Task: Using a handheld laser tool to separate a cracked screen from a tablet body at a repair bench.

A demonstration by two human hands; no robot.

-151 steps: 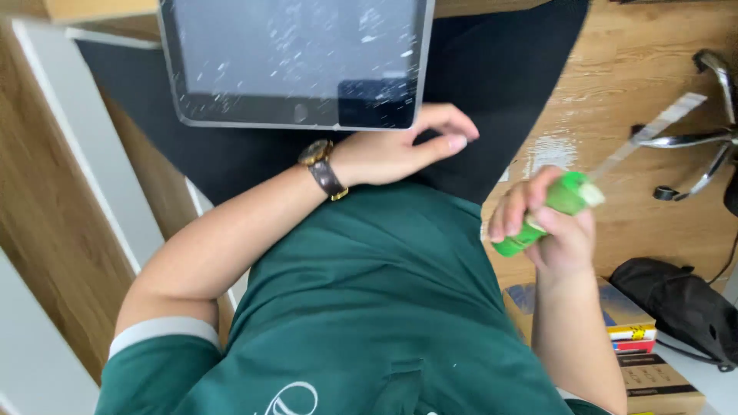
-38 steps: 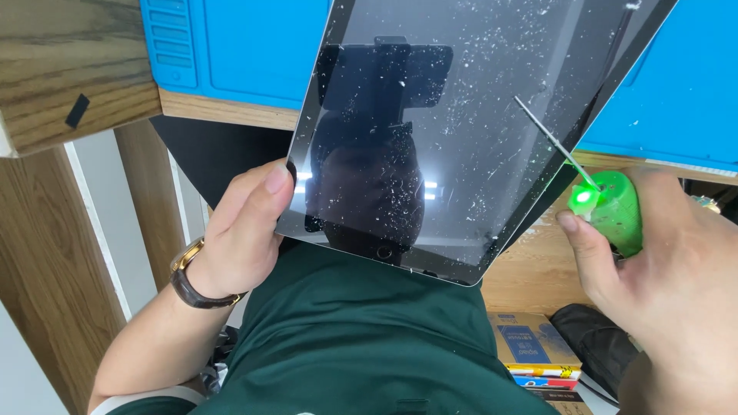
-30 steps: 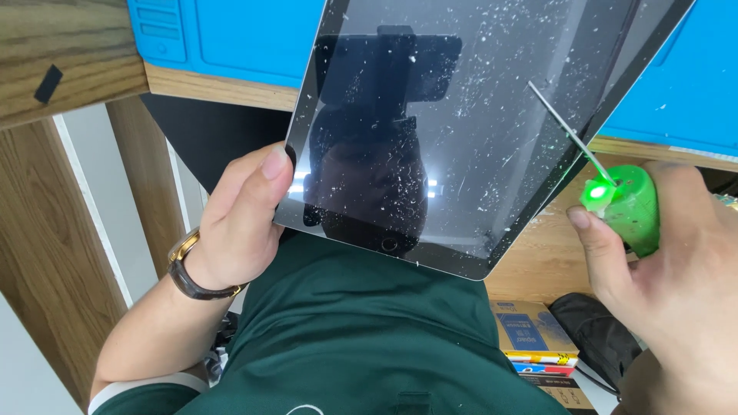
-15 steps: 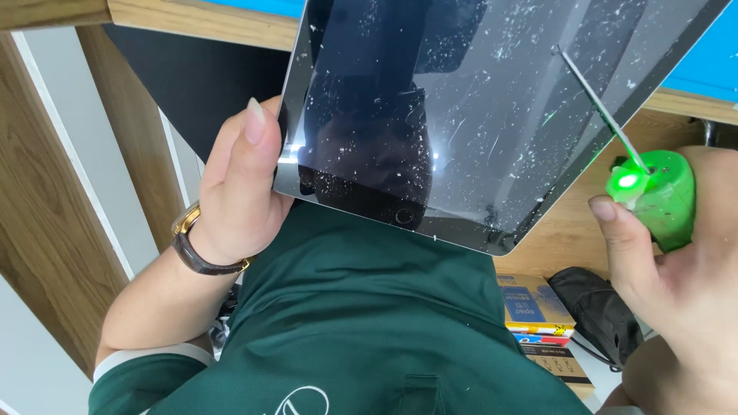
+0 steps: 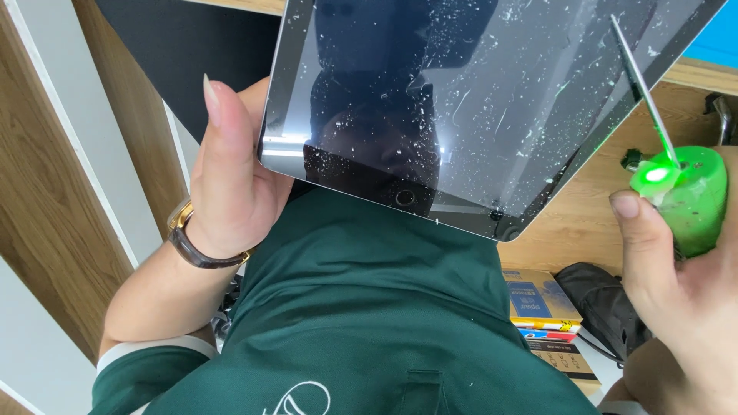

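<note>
The tablet (image 5: 477,100) fills the upper middle of my view, tilted, with one corner pointing down toward 5 o'clock. Its screen is dark and mirrors a figure, and white specks and fine scratches cover the glass, thickest toward 1 o'clock. Below it, from 6 to 7 o'clock, is the green shirt (image 5: 369,307). The wooden surface (image 5: 600,207) shows at 3 o'clock, behind the tablet's lower edge.

The left hand (image 5: 231,184), at 9 o'clock, grips the tablet by its left edge, with the thumb upright along the rim and the fingers hidden behind the back. The right hand (image 5: 676,292), at 4 o'clock, is closed around a green bottle (image 5: 692,192), the thumb resting just beside its glowing nozzle. The tablet is held up off the surface by the left hand alone, and the bottle does not touch it.

At 5 o'clock a stack of books (image 5: 542,315) lies on the floor beside a black pouch (image 5: 607,307). A watch (image 5: 188,242) sits on the left wrist.

A thin needle (image 5: 642,92) rises from the nozzle toward 1 o'clock, crossing in front of the glass near the right edge. I cannot tell whether its tip touches.

I judge the work as barely begun. The glass still sits flush in its frame, no edge looks lifted, and the specks remain all over it. The home button (image 5: 405,197) is in place.
</note>
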